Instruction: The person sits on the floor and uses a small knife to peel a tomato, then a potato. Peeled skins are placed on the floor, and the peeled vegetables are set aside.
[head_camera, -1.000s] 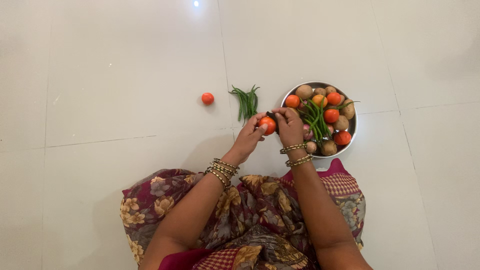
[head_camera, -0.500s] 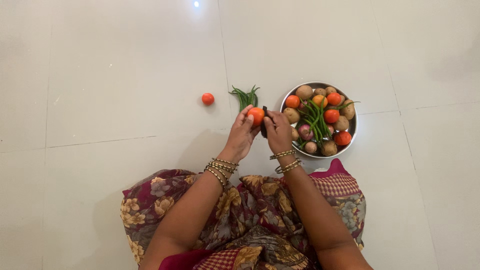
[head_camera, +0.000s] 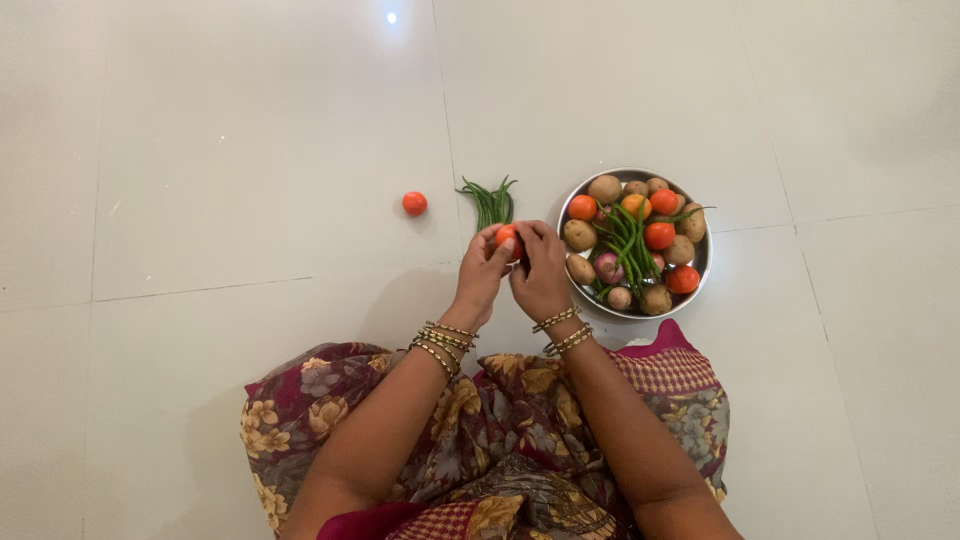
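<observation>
Over the floor in front of my lap, both hands meet around one orange-red tomato (head_camera: 506, 237). My left hand (head_camera: 479, 272) cups it from the left, fingers curled over its top. My right hand (head_camera: 541, 272) presses against its right side with the fingers closed. Only the top of the tomato shows between the fingers. Just to the right stands a round steel plate (head_camera: 703, 262) heaped with potatoes, tomatoes, small onions and green beans.
A loose tomato (head_camera: 414, 203) lies on the pale tiled floor to the left. A small bunch of green beans (head_camera: 489, 202) lies just beyond my hands. My lap in patterned maroon cloth (head_camera: 500, 420) fills the bottom of the view.
My hands have moved left and slightly nearer, away from the plate, with the tomato. The dark thing seen in my right hand half a second ago is now hidden.
</observation>
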